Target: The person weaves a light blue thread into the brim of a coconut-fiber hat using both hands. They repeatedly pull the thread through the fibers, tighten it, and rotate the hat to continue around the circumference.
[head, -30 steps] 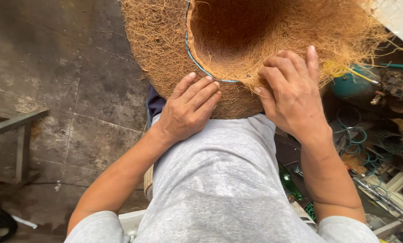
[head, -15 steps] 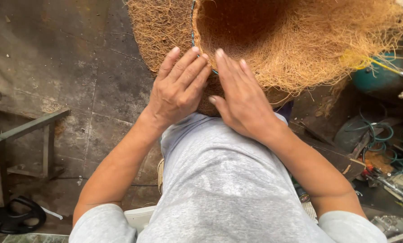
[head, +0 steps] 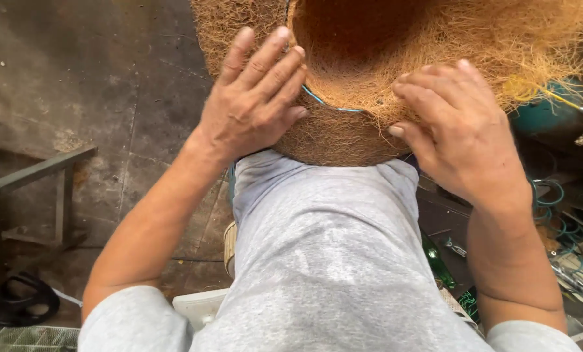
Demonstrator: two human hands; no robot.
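1. A coir fibre basket liner (head: pixel 369 78) occupies the 12 o'clock sector of the head view. It is bowl-shaped, brown-orange and loosely matted, with its hollow facing the camera.
2. A thin blue wire rim (head: pixel 324 103) runs along the inner edge of the liner, visible between the two hands.
3. The liner's lower edge rests against the person's knee, which is covered by grey trousers (head: pixel 330 248) extending from centre to 6 o'clock.
4. The left hand (head: pixel 255 98) lies at 11 o'clock from centre. Its fingers are extended and spread flat, palm pressed on the liner's outer wall. It encloses nothing; contact is by pressure only.
5. The right hand (head: pixel 457 127) lies at 1 o'clock from centre. Its fingers are curled downward, with the fingertips pressed into the fibre at the rim. Whether fibre is pinched beneath the fingers cannot be determined.
6. The two hands are apart, with a section of rim and fibre between them.
7. Loose fibre strands project from the liner toward 2 o'clock, above a teal container (head: pixel 552 117).
8. A dark concrete floor (head: pixel 96 78) fills the 9 to 11 o'clock area.
9. A metal frame (head: pixel 37 173) stands at 9 o'clock.
10. Coiled green and blue cords (head: pixel 552 195) lie at 3 o'clock.
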